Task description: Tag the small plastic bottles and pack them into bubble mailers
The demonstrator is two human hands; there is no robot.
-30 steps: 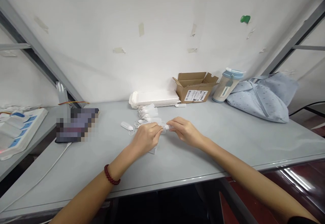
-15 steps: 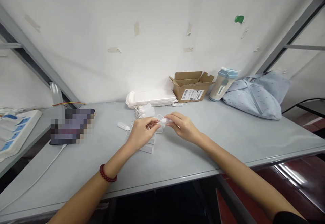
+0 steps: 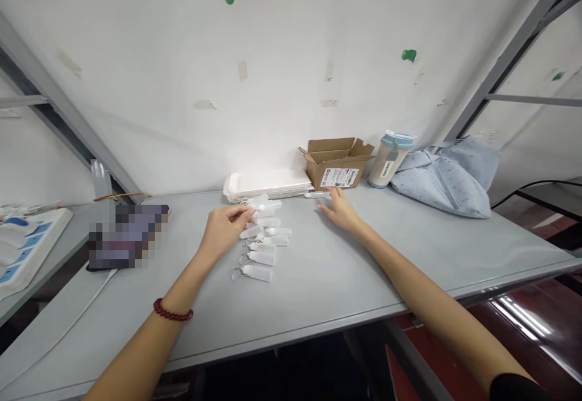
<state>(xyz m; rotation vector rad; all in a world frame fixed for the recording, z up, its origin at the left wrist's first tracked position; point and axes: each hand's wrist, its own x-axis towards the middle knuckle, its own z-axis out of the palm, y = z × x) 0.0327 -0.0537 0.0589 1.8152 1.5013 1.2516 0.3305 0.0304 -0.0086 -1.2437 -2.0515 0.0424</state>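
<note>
A column of several small translucent plastic bottles (image 3: 260, 258) with white caps and thin loops lies on the grey table. At its upper left end, my left hand (image 3: 224, 229) has thumb and fingers pinched together at the cap end of a small plastic bottle (image 3: 270, 206); the exact grip is partly hidden by the fingers. My right hand (image 3: 342, 209) is stretched toward the back, fingers apart and holding nothing. Just left of its fingertips lies a single small bottle (image 3: 313, 195), in front of the cardboard box.
Behind the bottles lie stacked white trays (image 3: 273, 182). An open cardboard box (image 3: 341, 168), a lidded tumbler (image 3: 391, 160) and a blue cloth bag (image 3: 443, 183) stand along the wall. At left are a blurred phone (image 3: 130, 237) with a cable and a power strip (image 3: 34, 246).
My hands have come apart: the right let go of the small bottle and moved right and back; the left shifted left. The bottle that lay left of my left hand is gone from that spot.
</note>
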